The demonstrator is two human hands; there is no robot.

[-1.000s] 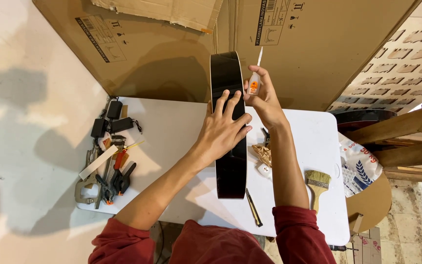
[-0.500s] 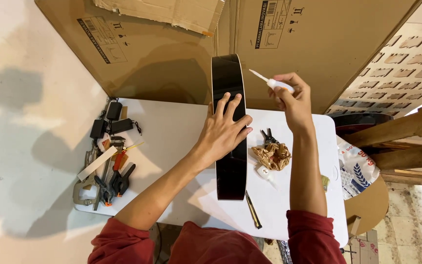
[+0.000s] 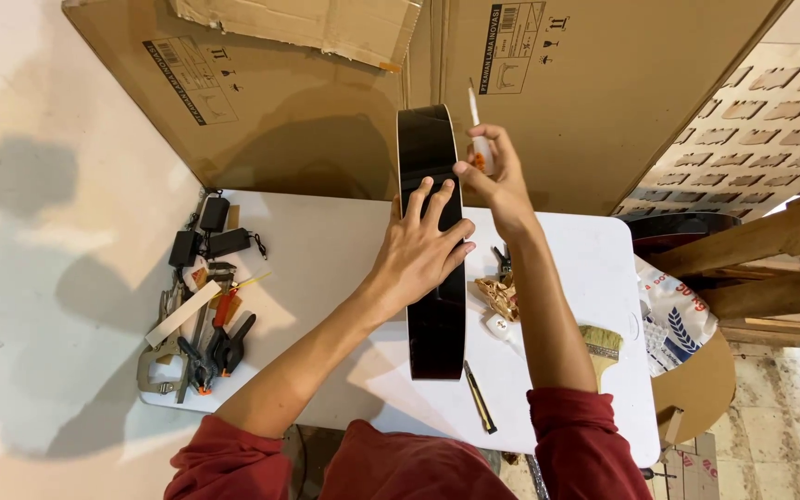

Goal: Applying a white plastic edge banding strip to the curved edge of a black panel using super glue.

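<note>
I have my left hand spread flat, fingers open, pressing on the glossy black curved guitar body, which stands on edge across the white rectangular table from six toward twelve o'clock. My right hand pinches a small white glue bottle with an orange band and thin nozzle, tip up, at one o'clock of the left hand. I judge steady downward pressure keeps the body from rolling; the nozzle should tilt slowly.
</note>
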